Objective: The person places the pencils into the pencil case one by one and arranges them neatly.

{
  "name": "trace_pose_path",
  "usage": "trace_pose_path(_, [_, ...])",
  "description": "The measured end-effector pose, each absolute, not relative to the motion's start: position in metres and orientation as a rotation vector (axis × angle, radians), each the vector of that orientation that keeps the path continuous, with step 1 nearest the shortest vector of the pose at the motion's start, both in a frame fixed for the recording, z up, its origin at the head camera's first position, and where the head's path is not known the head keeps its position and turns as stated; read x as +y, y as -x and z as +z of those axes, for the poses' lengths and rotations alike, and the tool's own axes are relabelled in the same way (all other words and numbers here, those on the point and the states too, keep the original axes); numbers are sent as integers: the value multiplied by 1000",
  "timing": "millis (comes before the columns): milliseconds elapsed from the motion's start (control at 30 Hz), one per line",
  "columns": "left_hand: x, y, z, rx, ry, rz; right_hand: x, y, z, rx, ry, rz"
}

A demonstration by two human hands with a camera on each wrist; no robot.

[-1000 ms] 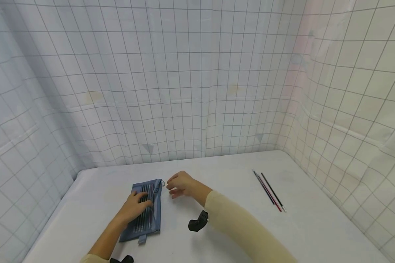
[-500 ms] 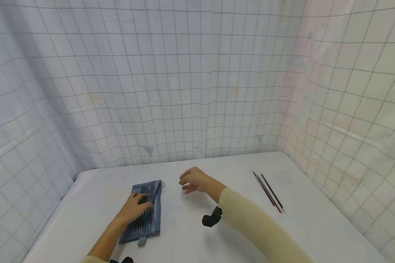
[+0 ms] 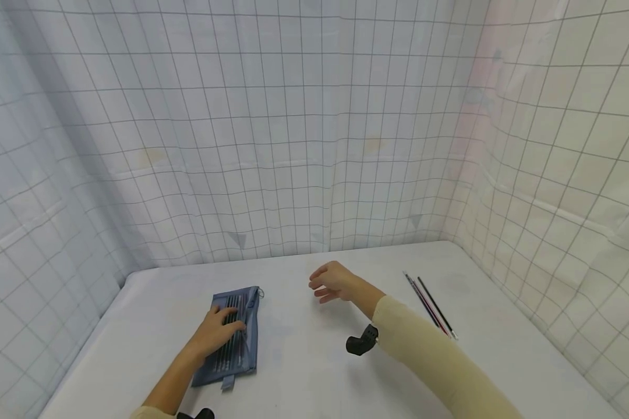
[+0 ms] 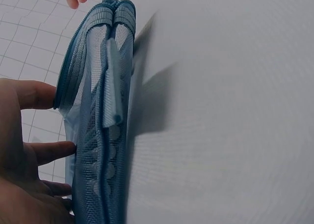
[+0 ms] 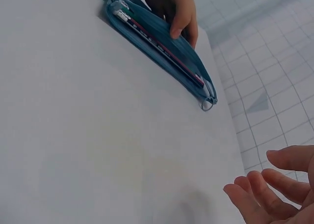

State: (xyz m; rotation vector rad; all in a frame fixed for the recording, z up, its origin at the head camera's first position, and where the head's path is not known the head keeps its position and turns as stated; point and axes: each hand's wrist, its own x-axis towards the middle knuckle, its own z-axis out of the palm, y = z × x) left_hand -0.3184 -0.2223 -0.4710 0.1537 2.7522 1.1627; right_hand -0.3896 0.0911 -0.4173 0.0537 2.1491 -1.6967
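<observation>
A blue mesh pencil case (image 3: pixel 250 355) lies on the white table to the left. Its zip gapes along the right side, and several pencils (image 5: pixel 164 51) show inside. My left hand (image 3: pixel 213 331) rests on top of the case, fingers and thumb spread over it; in the left wrist view its fingertips touch the case wall (image 4: pixel 88 150). Over the middle of the table hovers my right hand (image 3: pixel 338 282), fingers relaxed and nothing between them. To its right lie a black pencil (image 3: pixel 437 306) and other slim pencils (image 3: pixel 421 298), partly behind the right sleeve.
White table (image 3: pixel 304 372) with its far edge against a hanging white grid-patterned curtain (image 3: pixel 272 145). More grid curtain (image 3: pixel 566 203) closes in the right side. A black wrist camera (image 3: pixel 363 340) hangs below the right forearm.
My right hand has moved to the right, away from the pencil case and towards the loose pencils. The left hand and the case have stayed in place.
</observation>
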Motion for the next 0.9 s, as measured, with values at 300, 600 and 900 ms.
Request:
trace_pose_path(300, [-223, 318, -473, 2758, -155, 1168, 122, 390, -415, 2204, -99, -1687])
trace_pose_path(600, [-224, 317, -477, 2754, -158, 1184, 153, 389, -416, 2250, -142, -1696])
trace_pose_path(900, [-224, 320, -479, 2754, -155, 1182, 184, 389, -419, 2298, -182, -1683])
